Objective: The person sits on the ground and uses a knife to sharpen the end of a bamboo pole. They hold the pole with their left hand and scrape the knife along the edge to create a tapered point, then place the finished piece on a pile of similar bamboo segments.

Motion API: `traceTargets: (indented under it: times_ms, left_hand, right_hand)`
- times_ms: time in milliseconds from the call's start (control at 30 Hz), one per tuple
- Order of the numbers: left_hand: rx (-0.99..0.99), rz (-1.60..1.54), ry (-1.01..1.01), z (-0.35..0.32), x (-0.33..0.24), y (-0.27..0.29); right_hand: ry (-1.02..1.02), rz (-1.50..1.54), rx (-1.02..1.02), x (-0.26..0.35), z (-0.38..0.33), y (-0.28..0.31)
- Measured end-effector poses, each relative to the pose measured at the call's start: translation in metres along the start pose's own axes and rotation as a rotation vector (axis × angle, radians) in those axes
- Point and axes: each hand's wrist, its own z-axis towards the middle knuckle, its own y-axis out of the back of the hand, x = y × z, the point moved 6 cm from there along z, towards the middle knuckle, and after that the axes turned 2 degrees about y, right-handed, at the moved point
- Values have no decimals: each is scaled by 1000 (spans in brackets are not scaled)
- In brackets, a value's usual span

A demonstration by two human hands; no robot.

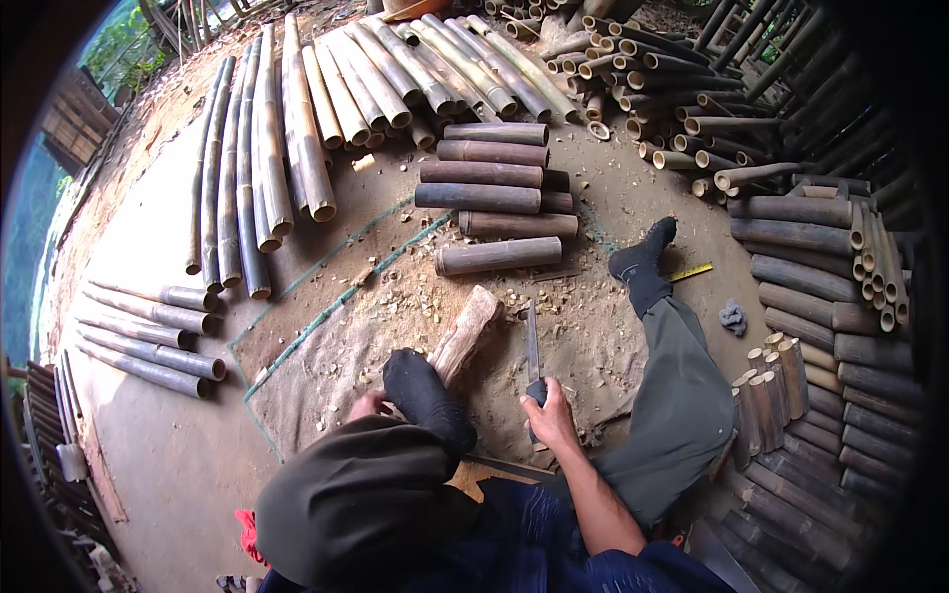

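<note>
My right hand (556, 415) is closed round the dark handle of a knife (534, 341), whose long narrow blade points away from me over the chip-strewn cloth. Beside my left foot, in a black sock, is my left hand (368, 405). My knee hides most of that hand, so its grip does not show. A pale, rough wooden block (471, 331) lies slanted on the cloth, its near end against the left foot. Between the block and the knife blade there is a gap. Several short bamboo sections (497, 257) lie stacked just beyond.
Long bamboo poles (297, 128) fan out at the far left. Cut bamboo tubes are piled at the far right (682, 119) and stacked along the right side (806, 267). A yellow measuring strip (692, 271) and a grey crumpled cloth (733, 317) lie near my right foot.
</note>
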Motion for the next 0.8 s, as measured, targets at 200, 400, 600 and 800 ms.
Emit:
traceTargets:
  times_ms: [200, 400, 600, 800]
  left_hand:
    - [-326, -77, -200, 172, -207, 44]
    - [-289, 383, -369, 251, -290, -1]
    - [-94, -141, -242, 258, -270, 8]
    - [-155, 324, -415, 243, -256, -7]
  right_hand:
    - [-98, 680, 1, 14, -7, 14]
    - [-188, 899, 27, 49, 7, 35]
    - [-161, 878, -63, 57, 28, 45]
    - [-112, 832, -16, 71, 42, 28]
